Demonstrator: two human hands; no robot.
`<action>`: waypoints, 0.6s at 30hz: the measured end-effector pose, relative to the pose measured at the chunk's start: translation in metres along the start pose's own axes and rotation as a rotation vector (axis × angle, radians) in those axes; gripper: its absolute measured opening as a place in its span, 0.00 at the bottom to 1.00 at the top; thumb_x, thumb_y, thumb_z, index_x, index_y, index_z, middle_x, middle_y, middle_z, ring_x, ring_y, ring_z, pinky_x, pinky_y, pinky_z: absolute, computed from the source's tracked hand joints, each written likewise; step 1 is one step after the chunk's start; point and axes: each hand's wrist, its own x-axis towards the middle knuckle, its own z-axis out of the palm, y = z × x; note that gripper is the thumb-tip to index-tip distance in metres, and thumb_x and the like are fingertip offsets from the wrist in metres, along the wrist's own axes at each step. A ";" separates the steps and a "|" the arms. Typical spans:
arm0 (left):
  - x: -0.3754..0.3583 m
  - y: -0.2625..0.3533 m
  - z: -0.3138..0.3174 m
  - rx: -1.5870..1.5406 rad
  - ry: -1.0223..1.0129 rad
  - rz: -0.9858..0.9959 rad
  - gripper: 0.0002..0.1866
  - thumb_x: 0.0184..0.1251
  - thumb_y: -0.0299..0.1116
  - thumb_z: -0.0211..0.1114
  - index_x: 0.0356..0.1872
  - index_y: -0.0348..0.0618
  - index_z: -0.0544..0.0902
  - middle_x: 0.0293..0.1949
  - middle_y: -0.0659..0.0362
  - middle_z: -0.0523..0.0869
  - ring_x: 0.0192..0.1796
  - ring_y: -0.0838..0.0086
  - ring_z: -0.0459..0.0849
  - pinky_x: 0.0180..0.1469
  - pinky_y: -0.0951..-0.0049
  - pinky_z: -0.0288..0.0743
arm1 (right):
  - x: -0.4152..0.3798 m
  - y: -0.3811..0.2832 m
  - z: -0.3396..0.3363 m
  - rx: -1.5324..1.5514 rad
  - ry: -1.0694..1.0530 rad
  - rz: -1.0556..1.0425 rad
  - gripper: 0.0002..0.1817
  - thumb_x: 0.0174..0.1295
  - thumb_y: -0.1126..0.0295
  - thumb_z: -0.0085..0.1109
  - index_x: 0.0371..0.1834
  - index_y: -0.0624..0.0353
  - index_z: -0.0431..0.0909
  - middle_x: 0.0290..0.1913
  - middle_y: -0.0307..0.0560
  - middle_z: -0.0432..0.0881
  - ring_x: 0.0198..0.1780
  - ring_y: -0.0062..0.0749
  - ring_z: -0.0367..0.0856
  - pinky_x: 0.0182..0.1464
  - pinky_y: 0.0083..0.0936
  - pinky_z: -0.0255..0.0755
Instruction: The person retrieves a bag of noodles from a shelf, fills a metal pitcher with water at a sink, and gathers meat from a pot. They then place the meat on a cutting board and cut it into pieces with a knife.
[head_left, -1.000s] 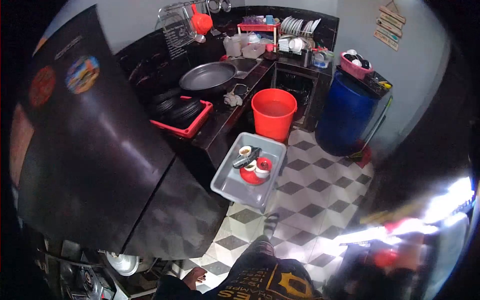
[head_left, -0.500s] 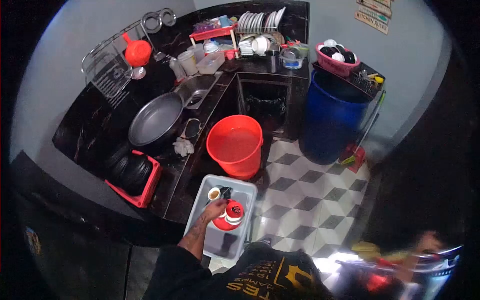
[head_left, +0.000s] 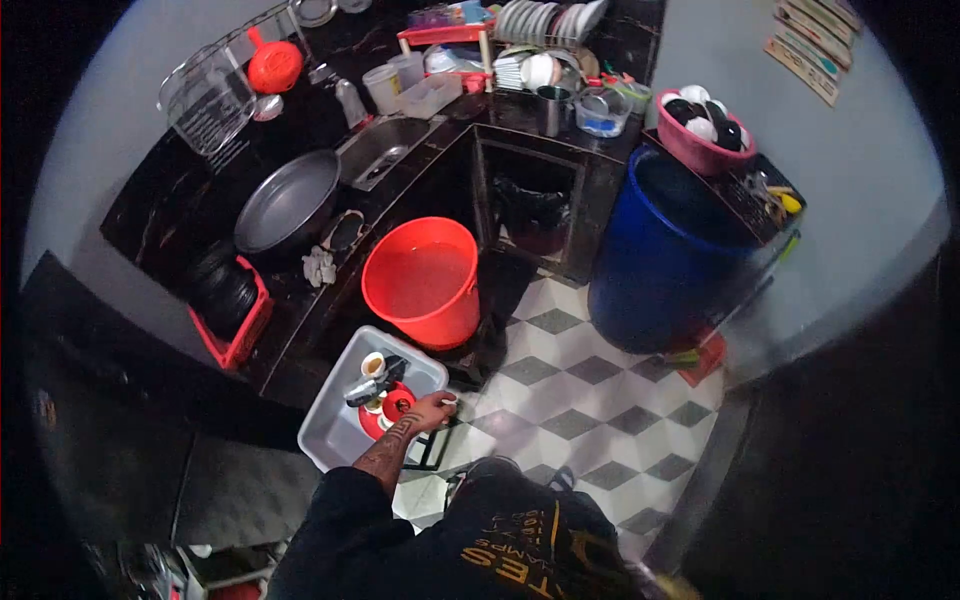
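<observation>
My left hand is closed at the right rim of a grey tub, with a small pale thing at its fingertips that I cannot make out. Inside the tub, left of the hand, are a red bowl on a red plate, a white cup with brown contents, and a crumpled dark and silvery packet. At the bottom edge, right of my shirt, a blurred skin-toned shape may be my right hand; its fingers cannot be made out.
Behind the tub stands a red bucket of water. The black counter holds a large metal basin, a sink and a dish rack. A blue barrel stands at right, near a pink basket.
The view has shifted. My left hand has moved from over the red bowl to the tub's right rim. The silvery packet shows more. The bright basket and blurred hand at lower right have left view.
</observation>
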 end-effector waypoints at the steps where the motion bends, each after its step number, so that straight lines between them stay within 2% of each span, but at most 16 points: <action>1: 0.007 -0.005 0.009 -0.023 0.024 -0.017 0.23 0.62 0.41 0.56 0.56 0.42 0.72 0.36 0.54 0.84 0.33 0.74 0.82 0.41 0.72 0.75 | -0.003 -0.024 0.004 0.064 -0.039 -0.019 0.27 0.60 0.49 0.47 0.55 0.55 0.72 0.56 0.63 0.70 0.53 0.58 0.71 0.48 0.55 0.65; 3: 0.019 -0.020 0.016 -0.085 0.037 0.043 0.23 0.61 0.41 0.56 0.56 0.42 0.72 0.36 0.53 0.84 0.33 0.74 0.82 0.42 0.72 0.75 | -0.017 -0.073 0.004 0.206 -0.144 -0.066 0.27 0.60 0.49 0.47 0.55 0.55 0.72 0.56 0.62 0.70 0.53 0.57 0.71 0.48 0.54 0.65; 6: 0.025 -0.015 0.017 -0.072 0.069 -0.014 0.21 0.63 0.37 0.58 0.56 0.41 0.73 0.40 0.56 0.82 0.34 0.76 0.81 0.37 0.74 0.76 | -0.056 -0.142 -0.010 0.443 -0.349 -0.093 0.27 0.60 0.49 0.47 0.56 0.55 0.71 0.56 0.61 0.70 0.53 0.55 0.71 0.48 0.53 0.65; 9: 0.028 0.001 0.010 -0.105 0.108 -0.074 0.21 0.62 0.40 0.58 0.54 0.42 0.73 0.37 0.54 0.83 0.33 0.74 0.82 0.39 0.72 0.75 | -0.095 -0.207 -0.018 0.658 -0.597 -0.084 0.27 0.60 0.49 0.47 0.56 0.55 0.71 0.56 0.59 0.70 0.53 0.54 0.71 0.49 0.52 0.65; 10: 0.032 0.004 0.006 -0.128 0.120 -0.078 0.23 0.61 0.43 0.58 0.54 0.42 0.74 0.35 0.52 0.84 0.33 0.73 0.82 0.41 0.71 0.74 | -0.107 -0.230 -0.022 0.725 -0.686 -0.064 0.27 0.60 0.49 0.47 0.56 0.55 0.71 0.56 0.59 0.70 0.53 0.53 0.71 0.49 0.52 0.65; 14: 0.054 0.007 -0.018 -0.246 0.176 -0.112 0.24 0.60 0.41 0.58 0.56 0.41 0.72 0.34 0.54 0.84 0.32 0.74 0.82 0.40 0.72 0.74 | -0.180 -0.326 -0.054 0.944 -1.089 0.082 0.27 0.60 0.49 0.48 0.57 0.54 0.70 0.57 0.56 0.70 0.53 0.51 0.71 0.49 0.50 0.65; 18: 0.095 -0.043 -0.053 -0.378 0.227 -0.131 0.24 0.59 0.38 0.58 0.56 0.40 0.71 0.32 0.56 0.83 0.33 0.72 0.83 0.34 0.73 0.76 | -0.274 -0.462 -0.070 1.172 -1.585 0.215 0.27 0.60 0.49 0.48 0.58 0.54 0.70 0.57 0.54 0.71 0.53 0.49 0.72 0.50 0.49 0.65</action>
